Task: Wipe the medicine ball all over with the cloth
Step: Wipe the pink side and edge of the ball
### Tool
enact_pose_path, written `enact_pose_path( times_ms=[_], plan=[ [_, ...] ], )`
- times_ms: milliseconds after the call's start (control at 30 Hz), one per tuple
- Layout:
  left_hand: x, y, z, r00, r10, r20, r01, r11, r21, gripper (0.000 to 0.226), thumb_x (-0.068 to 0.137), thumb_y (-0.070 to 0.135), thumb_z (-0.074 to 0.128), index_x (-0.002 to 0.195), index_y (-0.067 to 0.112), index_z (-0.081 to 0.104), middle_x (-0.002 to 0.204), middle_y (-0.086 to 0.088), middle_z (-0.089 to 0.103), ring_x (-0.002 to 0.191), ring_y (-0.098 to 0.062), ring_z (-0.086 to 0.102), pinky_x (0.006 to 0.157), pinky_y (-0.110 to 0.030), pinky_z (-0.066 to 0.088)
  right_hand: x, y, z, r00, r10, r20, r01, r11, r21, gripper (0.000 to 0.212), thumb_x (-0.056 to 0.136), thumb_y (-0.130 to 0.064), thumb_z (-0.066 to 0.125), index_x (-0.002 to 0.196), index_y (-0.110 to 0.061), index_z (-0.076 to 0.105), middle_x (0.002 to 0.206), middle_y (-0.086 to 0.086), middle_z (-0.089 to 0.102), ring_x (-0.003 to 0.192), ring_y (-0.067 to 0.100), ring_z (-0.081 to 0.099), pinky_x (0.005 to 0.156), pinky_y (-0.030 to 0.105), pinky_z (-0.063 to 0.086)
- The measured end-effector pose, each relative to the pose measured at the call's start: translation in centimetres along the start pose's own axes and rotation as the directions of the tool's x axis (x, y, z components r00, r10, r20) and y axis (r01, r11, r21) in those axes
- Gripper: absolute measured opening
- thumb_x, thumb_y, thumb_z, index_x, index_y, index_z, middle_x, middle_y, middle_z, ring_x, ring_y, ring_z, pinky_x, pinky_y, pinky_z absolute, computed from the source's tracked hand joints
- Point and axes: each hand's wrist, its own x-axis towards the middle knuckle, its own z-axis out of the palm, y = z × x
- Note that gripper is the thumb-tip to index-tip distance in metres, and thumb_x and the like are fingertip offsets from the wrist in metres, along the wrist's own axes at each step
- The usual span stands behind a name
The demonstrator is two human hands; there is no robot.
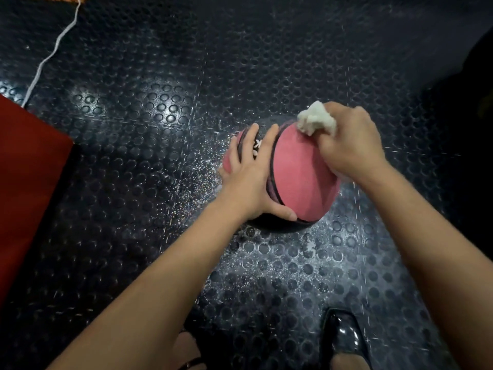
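Head view: medicine ball [301, 177] sits on the studded floor mat [160, 129]. Left hand [248, 177] spread flat, steadying it. Right hand [352, 140] clenches bunched cloth [316, 118] at far right. Rotate ball between strokes to reach underside

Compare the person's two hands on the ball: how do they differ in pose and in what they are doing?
The left hand lies spread with straight fingers flat on the ball, steadying it; the right hand is curled round a bunched white cloth. The left holds nothing; the right presses the cloth to the pink panel. Both touch the ball.
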Motion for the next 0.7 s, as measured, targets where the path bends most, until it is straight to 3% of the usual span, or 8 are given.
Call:
enact_pose_path(
  times_ms=[100, 167, 300, 400, 533, 633, 700],
  plan=[
    [0.4, 1.5, 0.8, 0.998, -0.030, -0.048, 0.035, 0.994, 0.107, 0.157, 0.038, 0.061, 0.090, 0.150, 0.037, -0.017, 0.158, 0.009, -0.021, 0.147, -0.032, -0.017, 0.110, -0.071, 0.016, -1.9, 0.0, 0.0, 0.986, -0.165, -0.020, 0.159, 0.972, -0.174, 0.021, 0.081, -0.011, 0.053, 0.102, -0.010, 0.057, 0.097, 0.005, 0.062, 0.094, 0.027, 0.043, 0.064, 0.032, 0.030],
    [0.3, 1.9, 1.2, 0.997, -0.031, -0.064, 0.039, 0.991, 0.130, 0.156, 0.040, 0.063, 0.089, 0.150, 0.036, -0.018, 0.158, 0.006, -0.021, 0.147, -0.032, -0.017, 0.111, -0.072, 0.015, -2.4, 0.2, -0.5, 0.973, -0.231, 0.014, 0.229, 0.955, -0.190, 0.024, 0.081, -0.008, 0.054, 0.104, -0.010, 0.058, 0.098, 0.005, 0.061, 0.094, 0.027, 0.043, 0.063, 0.032, 0.027],
    [0.3, 2.2, 1.0, 0.999, -0.037, -0.033, 0.043, 0.979, 0.201, 0.156, 0.042, 0.064, 0.087, 0.149, 0.034, -0.023, 0.158, 0.002, -0.023, 0.147, -0.035, -0.017, 0.110, -0.074, 0.007, 1.0, 1.6, -0.5, 0.999, 0.012, 0.044, -0.012, 1.000, 0.001, 0.020, 0.084, -0.018, 0.055, 0.102, -0.016, 0.062, 0.098, 0.008, 0.067, 0.099, 0.034, 0.055, 0.072, 0.038, 0.044],
    [0.8, 1.9, 0.4, 1.000, -0.008, -0.009, 0.010, 0.973, 0.229, 0.158, 0.042, 0.064, 0.088, 0.149, 0.033, -0.024, 0.158, 0.003, -0.024, 0.147, -0.031, -0.018, 0.109, -0.075, 0.007, 1.7, 1.9, -0.1, 0.997, -0.007, 0.076, 0.010, 0.999, -0.041, 0.022, 0.085, -0.020, 0.053, 0.105, -0.019, 0.062, 0.100, 0.008, 0.067, 0.101, 0.034, 0.056, 0.074, 0.038, 0.044],
    [1.2, 2.1, 0.4, 0.999, 0.042, 0.004, -0.042, 0.981, 0.192, 0.159, 0.041, 0.065, 0.087, 0.151, 0.027, -0.021, 0.156, 0.013, -0.029, 0.146, -0.028, -0.026, 0.108, -0.076, 0.009, 2.1, 2.2, -0.3, 0.993, -0.007, 0.119, 0.003, 0.999, 0.038, 0.020, 0.086, -0.028, 0.053, 0.102, -0.021, 0.061, 0.101, 0.001, 0.066, 0.102, 0.031, 0.055, 0.082, 0.043, 0.048],
    [1.8, 2.7, 0.3, 0.999, 0.034, -0.014, -0.031, 0.984, 0.175, 0.161, 0.038, 0.062, 0.088, 0.152, 0.024, -0.018, 0.159, 0.011, -0.022, 0.147, -0.027, -0.021, 0.112, -0.071, 0.008, -0.6, 1.3, -0.2, 0.989, -0.144, 0.022, 0.145, 0.988, -0.054, 0.027, 0.084, -0.018, 0.049, 0.108, -0.016, 0.061, 0.106, 0.002, 0.064, 0.097, 0.030, 0.048, 0.073, 0.035, 0.039],
    [2.1, 2.6, 0.0, 0.999, 0.023, -0.032, -0.019, 0.994, 0.110, 0.158, 0.042, 0.055, 0.090, 0.153, 0.023, -0.016, 0.160, 0.012, -0.019, 0.148, -0.023, -0.019, 0.114, -0.068, 0.008, -3.9, -0.4, -0.1, 0.951, -0.308, -0.009, 0.305, 0.944, -0.126, 0.036, 0.078, -0.026, 0.045, 0.106, -0.012, 0.064, 0.103, 0.004, 0.066, 0.083, 0.030, 0.048, 0.065, 0.033, 0.032]
  ],
)
